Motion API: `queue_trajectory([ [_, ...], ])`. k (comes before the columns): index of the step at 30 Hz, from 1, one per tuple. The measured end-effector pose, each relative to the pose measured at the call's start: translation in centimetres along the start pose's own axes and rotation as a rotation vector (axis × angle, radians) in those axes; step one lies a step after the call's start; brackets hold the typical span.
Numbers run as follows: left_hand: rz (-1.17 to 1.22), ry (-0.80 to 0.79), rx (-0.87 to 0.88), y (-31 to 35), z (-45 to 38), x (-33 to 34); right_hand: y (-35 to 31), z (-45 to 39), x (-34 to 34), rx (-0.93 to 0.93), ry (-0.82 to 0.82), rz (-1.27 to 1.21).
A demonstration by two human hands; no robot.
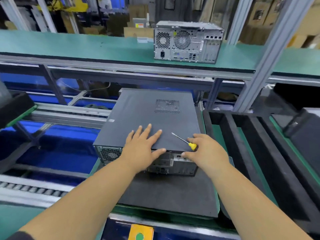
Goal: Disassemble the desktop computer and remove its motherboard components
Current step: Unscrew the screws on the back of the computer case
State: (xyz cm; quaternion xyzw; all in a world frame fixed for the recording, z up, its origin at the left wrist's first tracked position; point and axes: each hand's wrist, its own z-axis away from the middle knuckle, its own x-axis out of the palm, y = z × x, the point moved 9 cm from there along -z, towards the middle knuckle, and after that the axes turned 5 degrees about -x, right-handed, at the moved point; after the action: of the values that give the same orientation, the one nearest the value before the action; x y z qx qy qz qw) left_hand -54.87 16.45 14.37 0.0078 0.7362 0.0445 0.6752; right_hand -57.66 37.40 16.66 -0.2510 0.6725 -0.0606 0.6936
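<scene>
A dark grey desktop computer point(147, 116) lies on its side on a black foam mat point(173, 193), its rear panel with fan grille and ports facing me. My left hand point(142, 148) presses flat on the side cover near its rear edge, fingers spread, thumb along the edge. My right hand point(206, 151) holds a small screwdriver point(187, 142) with a yellow handle, its thin shaft pointing up-left over the cover. That hand's thumb touches the cover's rear edge at the right corner.
A second computer point(187, 42) stands on the green upper shelf point(86, 47), rear facing me. Black foam racks point(251, 135) stand to the right. Blue bins point(57, 149) and a roller conveyor point(31, 188) are on the left. A grey upright post point(259, 70) rises at the right.
</scene>
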Motion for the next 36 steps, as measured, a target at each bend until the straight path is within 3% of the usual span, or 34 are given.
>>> queue_trajectory([
  [12,-0.040,0.010,-0.058,1.2,-0.9,0.8,1.4,-0.1,-0.3,-0.039,0.025,-0.037],
  [15,-0.027,-0.013,-0.048,1.5,-1.0,0.9,2.2,1.6,-1.3,0.017,0.189,-0.170],
  [18,0.028,-0.068,-0.049,1.4,-1.1,0.8,3.2,3.9,-0.1,0.103,0.205,-0.445],
  [23,0.257,-0.112,0.197,6.2,-0.5,-0.3,4.2,7.9,2.3,0.242,0.178,-0.800],
  [29,0.350,0.017,0.354,11.5,-0.6,-1.1,5.0,10.8,2.5,0.298,0.212,-0.853],
  [36,0.247,0.014,0.372,13.8,-1.6,0.1,5.0,11.7,3.0,0.388,0.153,-0.852],
])
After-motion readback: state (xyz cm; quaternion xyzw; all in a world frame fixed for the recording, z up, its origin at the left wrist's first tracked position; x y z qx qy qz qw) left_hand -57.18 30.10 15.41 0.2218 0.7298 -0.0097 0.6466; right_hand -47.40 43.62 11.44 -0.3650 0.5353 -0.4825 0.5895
